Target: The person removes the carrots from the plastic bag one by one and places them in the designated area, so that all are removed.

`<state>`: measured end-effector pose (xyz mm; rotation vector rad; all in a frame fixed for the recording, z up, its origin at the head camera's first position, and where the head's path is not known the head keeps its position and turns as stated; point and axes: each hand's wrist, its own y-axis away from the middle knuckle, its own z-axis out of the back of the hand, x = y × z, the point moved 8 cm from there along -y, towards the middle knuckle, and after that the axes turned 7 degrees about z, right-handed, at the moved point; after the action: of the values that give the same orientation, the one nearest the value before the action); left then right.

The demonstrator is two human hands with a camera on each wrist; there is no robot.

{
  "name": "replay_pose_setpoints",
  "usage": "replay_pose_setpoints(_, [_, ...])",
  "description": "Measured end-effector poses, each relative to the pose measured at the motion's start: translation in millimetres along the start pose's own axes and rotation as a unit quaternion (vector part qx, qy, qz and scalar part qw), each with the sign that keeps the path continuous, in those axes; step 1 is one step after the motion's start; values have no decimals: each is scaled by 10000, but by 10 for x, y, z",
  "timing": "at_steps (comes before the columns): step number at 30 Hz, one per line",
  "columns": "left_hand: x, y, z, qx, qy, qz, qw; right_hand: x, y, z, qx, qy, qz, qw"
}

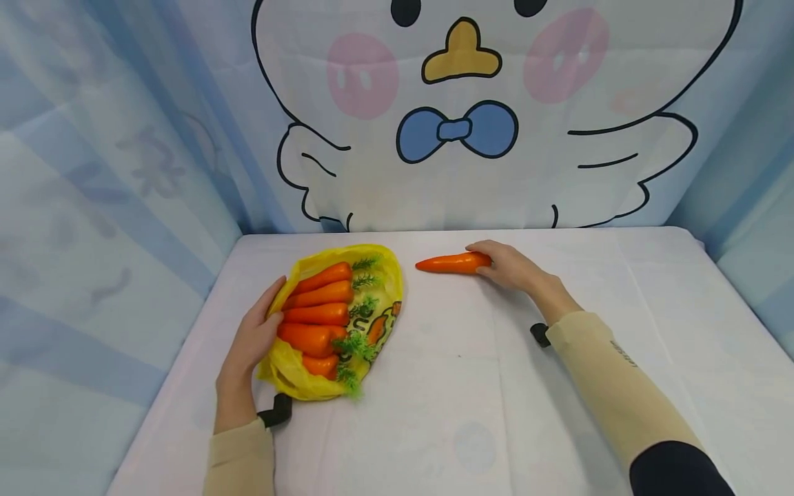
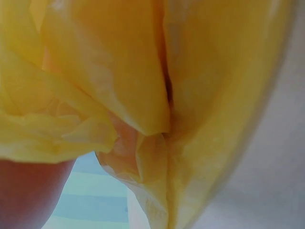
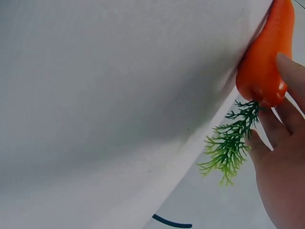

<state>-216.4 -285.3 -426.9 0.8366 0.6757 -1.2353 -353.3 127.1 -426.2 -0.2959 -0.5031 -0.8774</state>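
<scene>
On the left of the table, a yellow plastic bag (image 1: 291, 379) lies with its opening spread, showing several orange carrots (image 1: 319, 315) with green tops inside. My left hand (image 1: 251, 337) grips the bag's left edge, thumb over the rim and fingers behind it. In the left wrist view, yellow folds of the bag (image 2: 205, 95) hide most of that hand. Toward the back of the table, my right hand (image 1: 511, 267) holds a single carrot (image 1: 449, 264) by its thick end, tip pointing left. Its leafy green top (image 3: 231, 143) hangs beside the palm in the right wrist view.
A white cloth covers the table (image 1: 434, 427). Behind it hangs a curtain (image 1: 459, 186) with a cartoon bird, and pale blue curtains (image 1: 93, 241) close in the sides. Black wrist mounts (image 1: 278, 411) show at both sleeves.
</scene>
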Motion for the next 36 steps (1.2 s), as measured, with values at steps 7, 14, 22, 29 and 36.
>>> replay_pose_setpoints(7, [0,-6,-9,-5,24,-69,10000,34,17,42,21,-98,-28,9999])
replay_pose_setpoints(14, [8,4,-10,4,48,-76,10000,69,12,66,-80,-13,9,10000])
replay_pose_setpoints(22, [-16,12,1,-10,83,-19,10000,197,-5,123,-193,12,93,9998])
replay_pose_setpoints(29, [-19,19,-15,31,49,96,9999,415,-82,110,-238,-21,147,9996])
replay_pose_setpoints(36, [-31,17,-8,52,-30,63,10000,907,-211,57,-363,-110,584,9976])
